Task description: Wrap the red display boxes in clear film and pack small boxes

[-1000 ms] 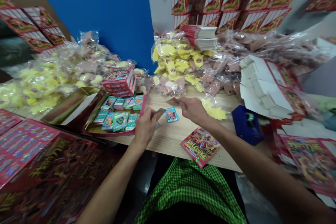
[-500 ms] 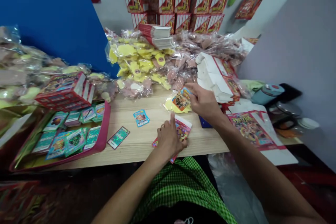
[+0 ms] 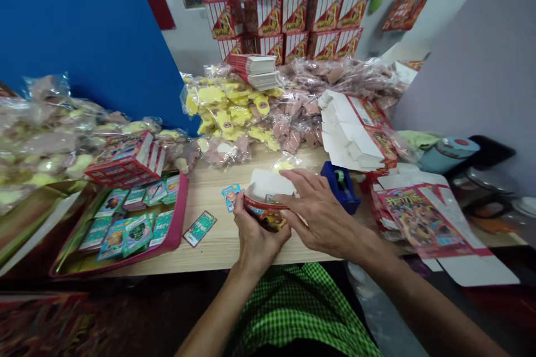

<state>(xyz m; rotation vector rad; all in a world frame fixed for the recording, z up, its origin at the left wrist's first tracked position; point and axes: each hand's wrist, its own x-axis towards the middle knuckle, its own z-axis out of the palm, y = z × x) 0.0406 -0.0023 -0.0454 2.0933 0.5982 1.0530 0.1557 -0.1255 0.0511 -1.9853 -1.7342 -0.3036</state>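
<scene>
My left hand [image 3: 260, 239] is wrapped round a small printed cardboard box [image 3: 268, 216], which is held up off the table. The box's top gapes open and its white flap [image 3: 268, 183] stands up at the back. Over this opening my right hand [image 3: 316, 206] is closed, its fingers at the box's mouth. A sliver of a trading card [image 3: 272, 199] shows there, mostly hidden by the fingers. Behind the right hand lies a yellow bagged piece [image 3: 285, 164], partly covered. Left of the box are a few blue cards [image 3: 230, 195] and one green card [image 3: 200, 227].
At left stands a pink-rimmed tray [image 3: 178, 217] of cards, with red boxes [image 3: 125, 159] at its back edge. Bagged yellow and pink pieces [image 3: 226, 106] heap up behind. A blue tape dispenser [image 3: 345, 192] and flattened cartons [image 3: 422, 217] sit at right.
The box, earlier lying under my left hand, is now lifted and open. My right hand has brought its cards from over the yellow piece down and left to the box's mouth.
</scene>
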